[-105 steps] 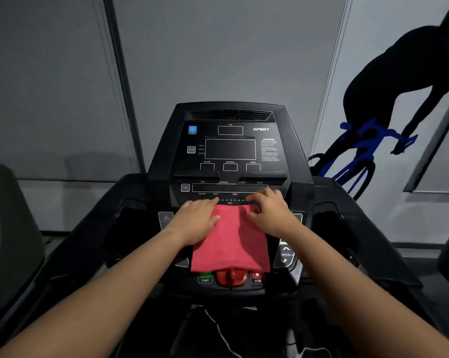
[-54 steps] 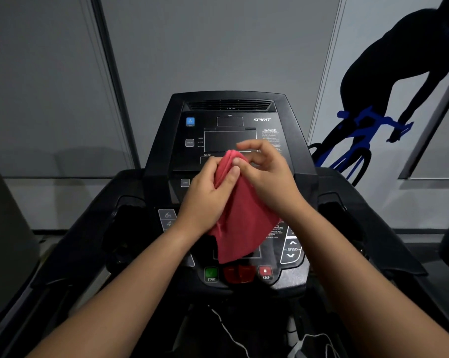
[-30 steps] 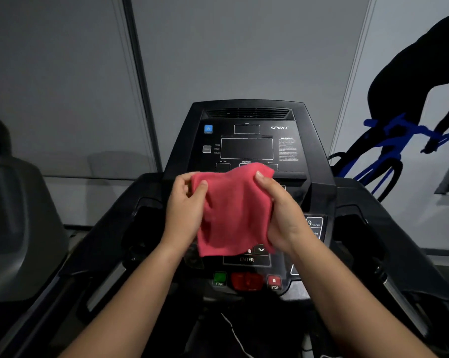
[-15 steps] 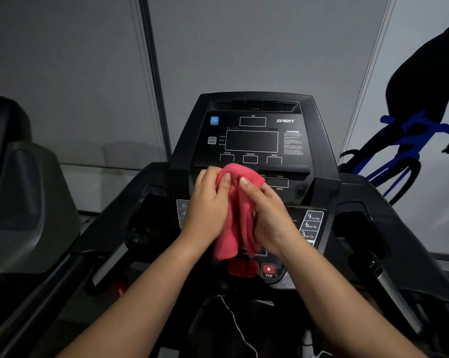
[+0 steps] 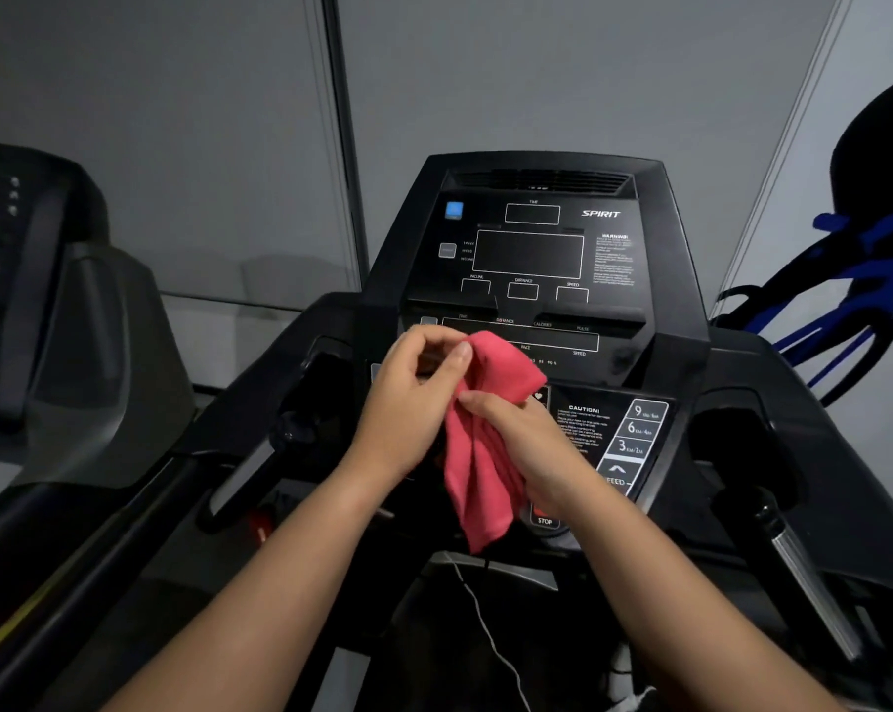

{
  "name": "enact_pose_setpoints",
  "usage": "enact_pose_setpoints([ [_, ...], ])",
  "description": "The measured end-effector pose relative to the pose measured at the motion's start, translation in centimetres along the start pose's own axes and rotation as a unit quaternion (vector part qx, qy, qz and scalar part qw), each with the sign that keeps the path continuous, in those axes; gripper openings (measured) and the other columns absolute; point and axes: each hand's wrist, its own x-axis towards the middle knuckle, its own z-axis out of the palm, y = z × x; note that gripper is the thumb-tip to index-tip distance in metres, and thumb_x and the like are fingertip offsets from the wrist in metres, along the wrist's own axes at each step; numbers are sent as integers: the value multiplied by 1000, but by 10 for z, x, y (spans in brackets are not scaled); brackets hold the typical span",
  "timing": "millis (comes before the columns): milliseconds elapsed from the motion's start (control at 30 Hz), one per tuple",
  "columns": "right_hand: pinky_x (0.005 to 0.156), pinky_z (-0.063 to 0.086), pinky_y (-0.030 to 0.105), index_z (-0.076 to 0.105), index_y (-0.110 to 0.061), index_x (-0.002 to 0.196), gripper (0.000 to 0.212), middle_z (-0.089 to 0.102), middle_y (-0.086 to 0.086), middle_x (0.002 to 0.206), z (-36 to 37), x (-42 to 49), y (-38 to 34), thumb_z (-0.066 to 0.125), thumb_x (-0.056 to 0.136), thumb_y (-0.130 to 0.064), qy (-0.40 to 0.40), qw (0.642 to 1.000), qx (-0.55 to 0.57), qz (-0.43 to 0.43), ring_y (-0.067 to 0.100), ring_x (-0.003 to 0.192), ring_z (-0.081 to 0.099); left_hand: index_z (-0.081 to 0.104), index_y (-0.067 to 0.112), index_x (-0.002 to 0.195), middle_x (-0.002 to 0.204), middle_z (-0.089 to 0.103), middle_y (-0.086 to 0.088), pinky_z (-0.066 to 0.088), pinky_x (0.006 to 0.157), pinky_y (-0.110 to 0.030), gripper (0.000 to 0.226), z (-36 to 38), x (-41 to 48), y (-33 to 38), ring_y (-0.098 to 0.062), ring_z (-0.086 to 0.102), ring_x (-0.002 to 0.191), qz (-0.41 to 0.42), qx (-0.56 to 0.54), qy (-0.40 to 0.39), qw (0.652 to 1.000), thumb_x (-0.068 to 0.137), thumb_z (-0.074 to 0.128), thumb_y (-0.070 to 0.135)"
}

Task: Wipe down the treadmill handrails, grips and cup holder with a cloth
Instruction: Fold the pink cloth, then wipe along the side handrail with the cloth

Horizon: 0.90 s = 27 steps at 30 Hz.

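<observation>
A red cloth [image 5: 480,454], folded and bunched, hangs between both hands in front of the black treadmill console [image 5: 531,259]. My left hand [image 5: 408,403] pinches its upper edge with thumb and fingers. My right hand [image 5: 531,444] grips its middle from the right. A dark cup holder recess [image 5: 321,398] sits left of the console and another cup holder [image 5: 737,434] sits to the right. The left grip with a silver sensor [image 5: 249,475] and the right grip [image 5: 803,573] slant toward me. The cloth touches none of them.
Another exercise machine [image 5: 59,326] stands close on the left. A grey wall [image 5: 203,120] rises behind, with a cyclist mural [image 5: 860,238] at the right. A thin white safety cord [image 5: 490,634] hangs below the console. The STOP button [image 5: 544,519] shows under my right wrist.
The cloth was lifted off the console, spread open between both hands, then folded together into a narrow bunch. The view has turned left, and my hands have shifted slightly apart on the cloth.
</observation>
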Motion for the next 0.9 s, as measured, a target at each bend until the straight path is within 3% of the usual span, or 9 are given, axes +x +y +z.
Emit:
enact_pose_setpoints([
  [100, 64, 53, 25, 63, -13, 88, 8, 67, 3, 75, 5, 5, 2, 61, 86, -6, 38, 999, -5, -16, 12, 64, 63, 62, 20, 89, 89, 63, 5, 44, 74, -10, 8, -11, 0, -6, 2, 56, 79, -6, 30, 40, 999, 91, 58, 13],
  [267, 67, 53, 27, 55, -2, 117, 35, 66, 11, 89, 22, 14, 14, 60, 83, 1, 49, 999, 8, -2, 15, 69, 63, 61, 24, 78, 74, 61, 10, 45, 68, -12, 18, -30, -6, -19, -2, 57, 71, -31, 81, 72, 994, 90, 59, 10],
  [367, 63, 51, 22, 51, -3, 119, 36, 61, 7, 87, 35, 13, 23, 59, 84, 0, 39, 999, 0, 2, 11, 67, 60, 61, 26, 76, 75, 62, 7, 53, 74, -31, 19, -44, -14, -29, -17, 61, 75, -48, 87, 75, 992, 89, 60, 12],
  [467, 80, 51, 33, 49, -5, 120, 41, 64, 17, 104, 56, 10, 38, 63, 82, -3, 28, 999, -17, 2, 17, 84, 62, 62, 26, 77, 75, 63, 3, 55, 76, -45, 17, -60, -26, -34, -25, 63, 75, -65, 90, 73, 991, 89, 60, 13],
  [633, 94, 49, 37, 51, -4, 122, 47, 63, 22, 114, 96, 2, 54, 66, 77, -5, 7, 1000, -13, 9, 23, 100, 64, 61, 23, 76, 72, 61, -2, 52, 70, -38, 18, -97, -46, -39, -22, 59, 68, -86, 96, 53, 990, 88, 59, 9],
  [700, 95, 48, 38, 51, -3, 122, 54, 64, 21, 114, 112, -2, 62, 67, 70, -11, 9, 1000, -6, 25, 27, 104, 63, 60, 19, 77, 75, 63, -7, 48, 57, -27, 15, -112, -57, -41, -20, 57, 66, -100, 103, 31, 989, 88, 58, 9],
  [800, 90, 49, 37, 52, -6, 119, 40, 64, 20, 112, 138, -15, 80, 65, 81, -4, 22, 998, -18, 48, 25, 99, 64, 59, 27, 74, 65, 59, 2, 42, 48, -25, 19, -145, -79, -49, -14, 51, 53, -145, 104, 10, 984, 88, 59, 14],
  [867, 79, 52, 29, 55, -15, 107, 26, 67, 10, 96, 158, -26, 92, 61, 86, -2, 28, 998, -18, 60, 17, 85, 65, 59, 30, 72, 61, 58, 3, 47, 58, -37, 21, -171, -95, -54, -22, 54, 55, -160, 105, 2, 981, 88, 60, 16],
  [900, 73, 52, 26, 55, -19, 102, 23, 67, 5, 89, 168, -31, 97, 60, 87, -2, 34, 997, -19, 64, 14, 78, 65, 59, 30, 72, 63, 59, 3, 47, 62, -35, 21, -182, -102, -55, -25, 55, 58, -163, 107, -2, 981, 88, 60, 16],
])
